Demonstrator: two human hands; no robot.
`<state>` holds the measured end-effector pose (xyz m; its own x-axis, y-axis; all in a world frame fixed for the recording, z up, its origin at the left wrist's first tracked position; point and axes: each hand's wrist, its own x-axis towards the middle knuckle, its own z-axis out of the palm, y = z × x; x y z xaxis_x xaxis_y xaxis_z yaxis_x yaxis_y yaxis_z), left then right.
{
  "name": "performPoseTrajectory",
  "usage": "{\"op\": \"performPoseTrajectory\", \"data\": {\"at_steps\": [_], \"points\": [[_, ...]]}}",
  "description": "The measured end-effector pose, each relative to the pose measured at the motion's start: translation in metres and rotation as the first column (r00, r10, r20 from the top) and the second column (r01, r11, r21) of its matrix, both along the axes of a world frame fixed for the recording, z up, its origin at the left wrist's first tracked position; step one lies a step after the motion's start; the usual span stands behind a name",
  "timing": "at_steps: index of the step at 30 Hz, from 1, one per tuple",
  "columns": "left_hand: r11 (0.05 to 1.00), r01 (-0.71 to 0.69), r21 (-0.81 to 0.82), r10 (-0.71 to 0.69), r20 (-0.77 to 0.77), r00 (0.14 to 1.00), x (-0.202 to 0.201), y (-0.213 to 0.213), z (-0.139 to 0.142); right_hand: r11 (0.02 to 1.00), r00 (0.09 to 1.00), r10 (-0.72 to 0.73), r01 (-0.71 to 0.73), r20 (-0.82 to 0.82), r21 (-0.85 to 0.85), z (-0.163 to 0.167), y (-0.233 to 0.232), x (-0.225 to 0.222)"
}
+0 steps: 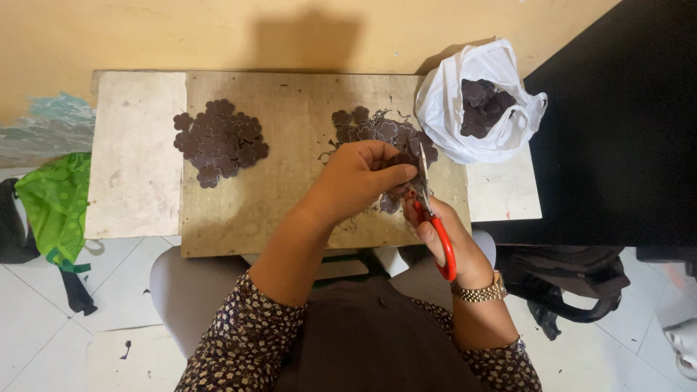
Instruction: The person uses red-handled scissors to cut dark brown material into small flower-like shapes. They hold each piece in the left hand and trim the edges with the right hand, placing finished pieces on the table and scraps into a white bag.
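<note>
**Cutting dark flower shapes over a low wooden bench**

Nearest to the camera, the right hand is closed through the red plastic handles of a pair of scissors; the metal blades point toward 12 o'clock. Just at 10 o'clock from it, the left hand is closed around a small dark brown flower-shaped piece, only partly visible between the fingers. It holds the piece against the blades, probably so that the edge can be turned while cutting. A gold-coloured wristwatch sits on the right wrist.

Under the hands lies the worn wooden bench. Directly behind the hands, at 12 o'clock, is a loose heap of dark brown flower pieces with thin trimmings, seemingly kept close for easy reach. Well apart, at 10 o'clock, a tidier pile of similar flower pieces lies without scraps.

Farthest, at 1 o'clock, a white plastic bag stands open on the bench corner, with more dark pieces inside. I see no label on it. At 9 o'clock, on the floor, is a green patterned cloth bag.
</note>
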<state>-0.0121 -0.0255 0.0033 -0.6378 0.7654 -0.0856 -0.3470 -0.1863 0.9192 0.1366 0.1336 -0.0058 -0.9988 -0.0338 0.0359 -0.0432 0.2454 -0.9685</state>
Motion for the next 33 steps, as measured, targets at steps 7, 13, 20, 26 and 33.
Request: {"op": "performPoseTrajectory", "data": {"at_steps": [7,13,20,26,33], "points": [[0.999,-0.023,0.033,0.022,0.008,1.0,0.003,0.002,-0.003,0.998,1.0,-0.016,0.017,0.005,-0.06,-0.005,-0.002,-0.003],[1.0,-0.009,0.029,0.008,0.049,0.999,0.009,0.005,0.003,0.995,0.999,-0.011,0.006,-0.048,-0.102,-0.007,-0.006,-0.004],[1.0,0.01,0.01,-0.01,0.019,1.0,0.013,0.006,0.004,0.996,0.998,0.011,-0.016,-0.056,-0.093,-0.004,-0.006,-0.004],[1.0,-0.011,0.004,0.011,0.011,1.0,0.013,0.011,-0.007,0.993,1.0,0.015,-0.014,0.011,-0.115,0.004,-0.005,-0.003],[1.0,-0.006,-0.01,0.006,-0.028,1.0,0.01,0.007,-0.012,0.992,0.997,0.059,-0.054,0.044,-0.113,0.001,0.002,-0.003]]}}
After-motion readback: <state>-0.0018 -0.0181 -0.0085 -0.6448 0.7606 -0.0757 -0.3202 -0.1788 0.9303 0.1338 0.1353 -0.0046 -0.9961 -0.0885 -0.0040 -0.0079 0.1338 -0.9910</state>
